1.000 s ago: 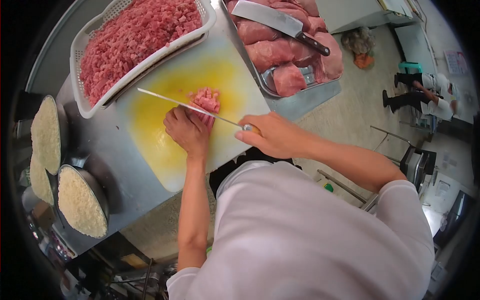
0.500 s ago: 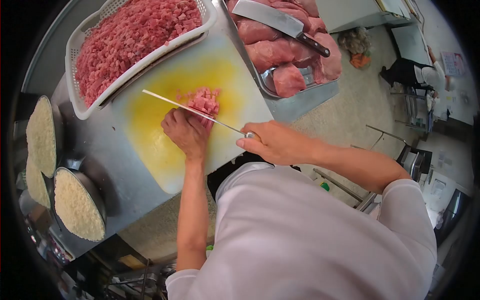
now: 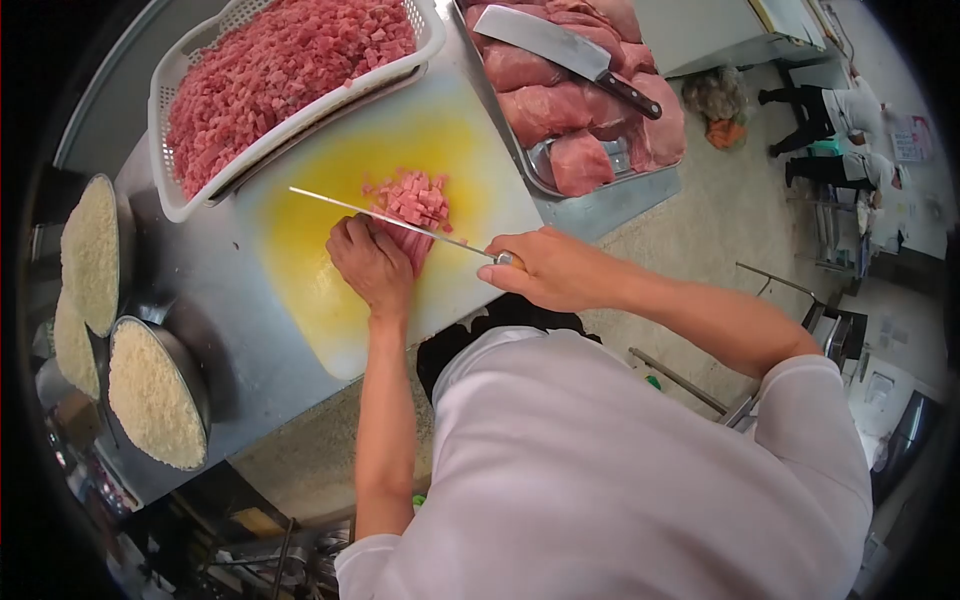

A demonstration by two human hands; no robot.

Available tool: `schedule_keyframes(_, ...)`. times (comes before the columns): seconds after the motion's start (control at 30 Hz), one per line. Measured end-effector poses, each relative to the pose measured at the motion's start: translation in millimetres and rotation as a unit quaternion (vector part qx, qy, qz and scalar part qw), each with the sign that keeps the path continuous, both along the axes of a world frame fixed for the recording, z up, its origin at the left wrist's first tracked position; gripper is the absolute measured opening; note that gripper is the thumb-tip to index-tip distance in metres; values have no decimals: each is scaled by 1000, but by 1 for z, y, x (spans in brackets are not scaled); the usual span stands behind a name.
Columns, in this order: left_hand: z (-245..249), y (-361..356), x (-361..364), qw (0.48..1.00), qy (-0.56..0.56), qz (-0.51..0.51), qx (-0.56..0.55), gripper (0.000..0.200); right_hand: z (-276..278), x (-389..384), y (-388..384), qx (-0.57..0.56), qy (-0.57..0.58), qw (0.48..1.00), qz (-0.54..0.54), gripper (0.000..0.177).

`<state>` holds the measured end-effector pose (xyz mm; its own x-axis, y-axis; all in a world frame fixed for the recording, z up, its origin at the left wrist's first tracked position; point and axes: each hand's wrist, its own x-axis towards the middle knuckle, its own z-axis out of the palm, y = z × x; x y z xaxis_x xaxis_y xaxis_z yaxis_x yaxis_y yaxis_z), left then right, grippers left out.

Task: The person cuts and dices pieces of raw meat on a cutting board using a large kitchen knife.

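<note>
On the yellow-stained white cutting board, my left hand presses with curled fingers on strips of pink meat. My right hand grips the handle of a long knife. Its thin blade lies across the meat, close beside my left fingers, and its tip points to the upper left. Just beyond the blade is a small heap of diced meat, with a few loose cubes around it.
A white basket of diced meat stands beyond the board. Right of it, a metal tray holds large meat pieces and a cleaver. Bowls of pale crumbs stand left. Two people are in the far right background.
The heap of diced meat beyond the blade looks larger and more spread out. The view has shifted slightly. A second person now shows in the background.
</note>
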<state>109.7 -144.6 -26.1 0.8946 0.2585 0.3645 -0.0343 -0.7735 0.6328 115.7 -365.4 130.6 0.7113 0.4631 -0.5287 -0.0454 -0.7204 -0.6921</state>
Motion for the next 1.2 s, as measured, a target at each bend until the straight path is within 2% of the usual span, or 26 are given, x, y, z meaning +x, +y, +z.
schedule_keyframes(0.1,-1,-1,5,1000,-6,0,6,16,-51,14,22,59,0,998,22,43)
schedule_keyframes(0.17,0,-2,3,1000,-9,4,5,16,-82,18,44,98,-88,991,2,43)
schedule_keyframes(0.27,1,0,1,1000,-12,-13,24,15,-73,26,40,95,-72,993,-13,43)
schedule_keyframes(0.37,-3,0,0,1000,-15,-10,-18,15,-8,7,23,36,-29,999,-12,43)
schedule_keyframes(0.47,-7,-1,-1,999,-44,12,-14,17,5,-23,6,29,25,999,-34,42)
schedule_keyframes(0.5,-5,-1,-2,1000,-16,5,-10,18,5,-20,10,27,70,996,-45,41)
schedule_keyframes(0.53,-4,0,1,1000,9,-1,-6,20,-17,-17,17,28,68,996,-44,41)
schedule_keyframes(0.6,-2,0,6,1000,0,3,12,16,-80,-15,37,123,-78,988,-59,41)
schedule_keyframes(0.7,9,-3,0,1000,0,-1,12,12,-94,1,50,104,-116,987,-46,42)
schedule_keyframes(0.77,20,2,1,1000,-8,-10,8,12,-61,4,44,91,-86,991,-41,42)
schedule_keyframes(0.83,24,8,-7,997,-49,-4,-53,12,-19,3,29,74,-50,995,-40,43)
schedule_keyframes(0.9,15,11,-7,999,-27,-6,-40,12,13,-10,14,5,17,1000,-7,43)
schedule_keyframes(1.03,2,14,-3,1000,3,-6,10,12,-39,-12,20,35,12,999,-14,44)
schedule_keyframes(1.1,1,16,0,1000,5,-2,23,11,-83,-3,45,104,-107,989,-2,45)
schedule_keyframes(1.2,7,13,-8,1000,21,-1,22,10,-92,8,49,76,-100,992,3,44)
